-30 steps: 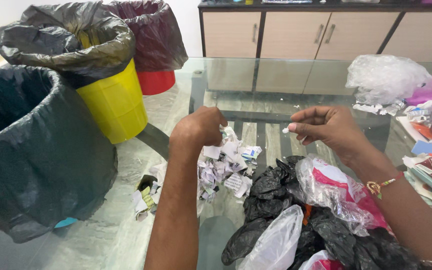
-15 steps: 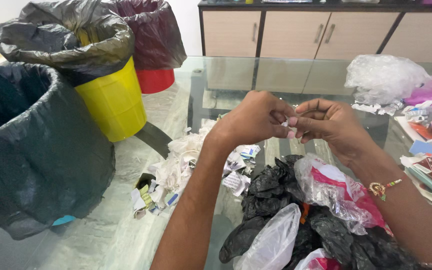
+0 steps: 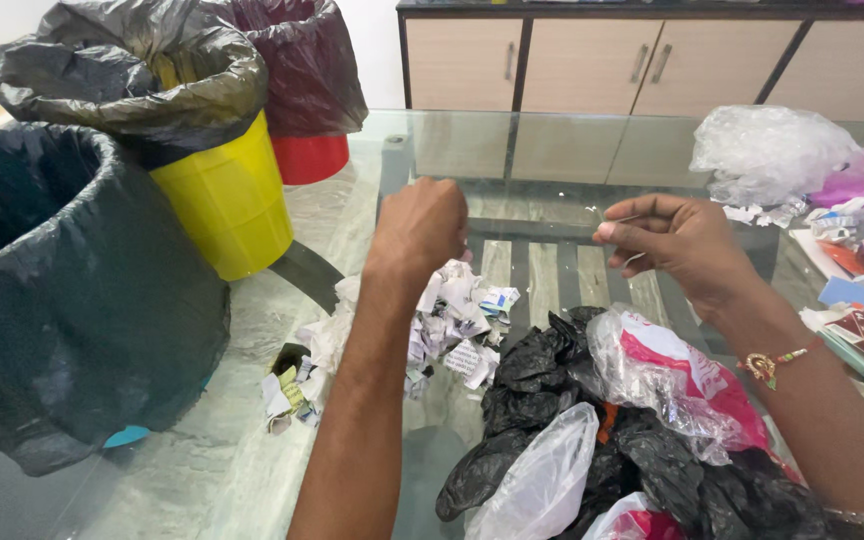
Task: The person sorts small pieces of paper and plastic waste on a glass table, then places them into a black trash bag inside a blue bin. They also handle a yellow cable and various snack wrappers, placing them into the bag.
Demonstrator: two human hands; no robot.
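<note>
Glass desk [image 3: 552, 150] carries a heap of torn paper scraps [image 3: 452, 320]. Left hand [image 3: 420, 228] hovers just above the heap, fingers clenched into a loose fist, contents hidden. Right hand [image 3: 677, 240] held apart to the right, thumb and forefinger pinched together; can't tell if anything's between them. Black bags [image 3: 542, 370] and clear bags lie nearer the person. Yellow bin [image 3: 227, 205] and big black-lined bin [image 3: 62, 290] stand left.

On the glass table [image 3: 512, 150], three lined bins [image 3: 62, 290] stood to my left. My left hand [image 3: 420, 228] hung over the heap of torn paper scraps [image 3: 452, 325] ahead of me. My right hand [image 3: 677, 240] was above crumpled plastic bags [image 3: 592, 410], just right of the scraps. More plastic and papers [image 3: 852, 250] lay far right, cabinets [image 3: 592, 65] behind the table.
</note>
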